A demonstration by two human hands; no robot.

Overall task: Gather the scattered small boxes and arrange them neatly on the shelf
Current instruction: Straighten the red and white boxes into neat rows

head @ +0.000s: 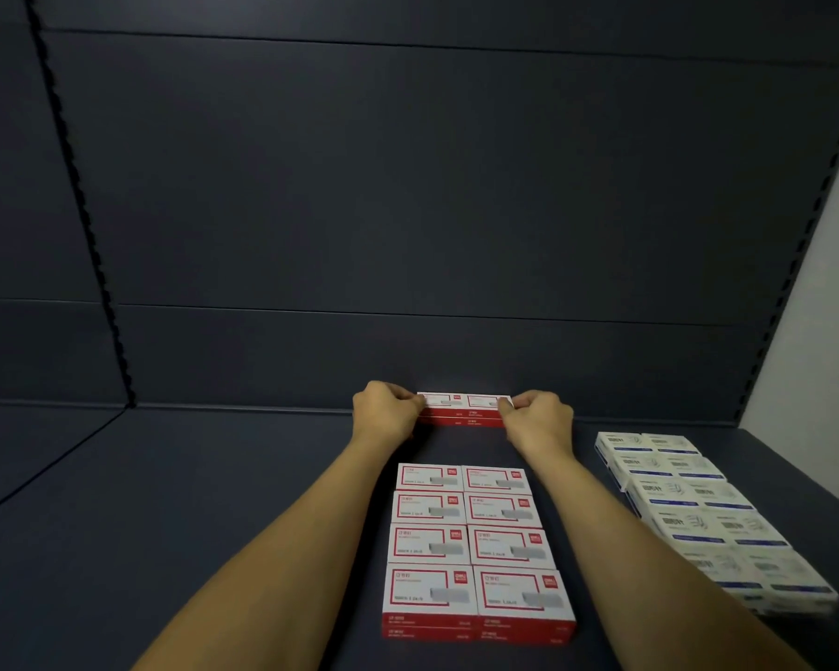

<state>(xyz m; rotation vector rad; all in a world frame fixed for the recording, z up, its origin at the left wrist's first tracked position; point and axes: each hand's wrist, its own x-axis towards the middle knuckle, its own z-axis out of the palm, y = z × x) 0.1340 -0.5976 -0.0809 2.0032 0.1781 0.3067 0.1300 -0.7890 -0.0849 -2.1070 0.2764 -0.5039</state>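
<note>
Right now both hands are gripping a small stack of red-and-white cardboard boxes [461,409] at the back of the dark grey shelf [214,501], touching its rear panel; the left hand [386,411] is holding the stack's left end with curled fingers, the right hand [538,418] its right end — thumb on top; nearer, a tidy block of matching red-and-white boxes [475,549] is lying between the forearms; rows of white-and-blue boxes [698,515] are sitting to the right.

I see red-and-white boxes [475,544] with red-framed white tops and solid red sides. Right of them, white boxes [698,515] with blue strips; shelf [214,501] dark blue-grey.
</note>
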